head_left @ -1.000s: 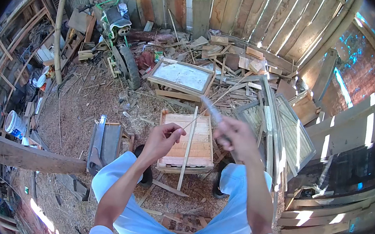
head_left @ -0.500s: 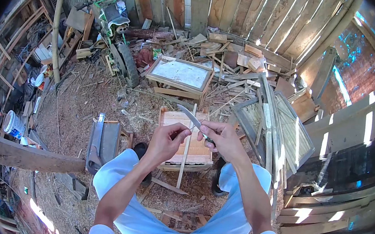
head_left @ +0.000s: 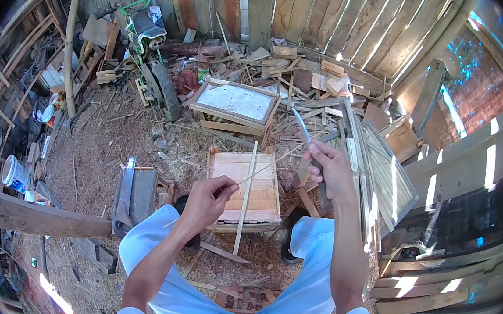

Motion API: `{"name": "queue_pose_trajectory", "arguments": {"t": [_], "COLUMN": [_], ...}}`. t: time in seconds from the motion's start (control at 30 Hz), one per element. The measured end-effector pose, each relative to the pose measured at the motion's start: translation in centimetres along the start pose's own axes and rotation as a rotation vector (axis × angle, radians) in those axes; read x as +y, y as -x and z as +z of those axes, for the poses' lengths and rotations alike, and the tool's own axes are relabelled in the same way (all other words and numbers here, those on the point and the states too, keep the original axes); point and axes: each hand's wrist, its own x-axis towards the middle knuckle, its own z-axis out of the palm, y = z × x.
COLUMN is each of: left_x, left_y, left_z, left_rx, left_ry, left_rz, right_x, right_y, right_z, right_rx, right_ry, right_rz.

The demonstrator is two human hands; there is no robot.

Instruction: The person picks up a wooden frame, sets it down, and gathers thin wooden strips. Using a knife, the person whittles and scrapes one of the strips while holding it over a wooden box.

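My left hand (head_left: 207, 200) pinches a thin strip (head_left: 257, 172), which slants up and to the right over the wooden box. Its fingers are closed. My right hand (head_left: 331, 170) is wrapped round the handle of a knife (head_left: 301, 126), whose blade points up and to the left, apart from the strip. Below and between my hands stands the wooden box (head_left: 237, 166), with a long narrow wooden stick (head_left: 248, 197) lying across its top.
A handsaw (head_left: 126, 190) rests on a small dark-topped stool (head_left: 143, 191) at the left. A framed panel (head_left: 236, 101) lies beyond the box, near a motorbike (head_left: 161, 80) and scrap wood (head_left: 285, 65). Slatted frames (head_left: 393, 178) lean at the right.
The knife came down to my left hand, then swung away up and to the right. My left hand still pinches the strip. The view has shifted slightly.
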Motion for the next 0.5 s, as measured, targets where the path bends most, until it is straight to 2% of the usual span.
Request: {"name": "queue_pose_trajectory", "arguments": {"t": [0.07,0.2,0.3,0.33,0.4,0.5], "left_x": [-0.7,-1.7,-3.1,-2.6,-2.4,-2.0], "left_y": [0.1,0.5,0.6,0.4,-0.4,-1.3], "left_z": [-0.2,-0.8,-1.3,-1.4,-1.1,-0.2], "left_rx": [-0.023,-0.04,-0.039,-0.053,-0.089,-0.108], "left_ry": [0.017,-0.017,0.042,0.096,0.181,0.21], "left_rz": [-0.005,0.03,-0.068,-0.109,-0.142,-0.13], "right_x": [-0.2,-1.3,-2.1,-1.8,-0.4,0.9], "right_y": [-0.2,-0.6,-0.9,-1.0,0.0,2.2], "right_z": [-1.1,-4.0,-6.9,-6.3,-4.3,3.0], "right_rx": [0.051,0.122,0.294,0.283,0.17,-0.111], "right_ry": [-0.116,-0.109,-0.22,-0.222,0.014,0.143], "right_rz": [-0.014,-0.028,-0.229,-0.228,-0.101,0.067]}}
